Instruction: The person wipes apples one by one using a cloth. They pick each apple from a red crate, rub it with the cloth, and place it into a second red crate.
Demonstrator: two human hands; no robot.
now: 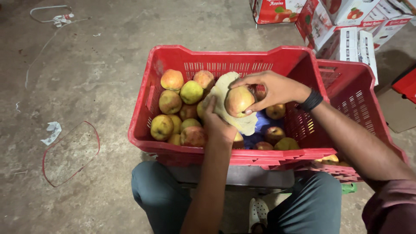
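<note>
The left hand (pixel 218 125) grips a pale cloth (pixel 232 102) whose lower edge hides the fruit beneath. The right hand (pixel 271 89) clasps 1 apple (pixel 238 100) against the cloth, above the red crate (pixel 225 56). A second crate (pixel 355 93) sits partly hidden behind; bare floor (pixel 86 65) lies left.

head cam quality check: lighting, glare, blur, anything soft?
Head view: light is brightest on the red crate and the apples, while the concrete floor dims toward the top-left corner; no hard glare; right hand, the apple it holds and left hand on the pale sheet look sharp; the cartons at top right are slightly soft; straight edges bow a little near the frame borders.
</note>
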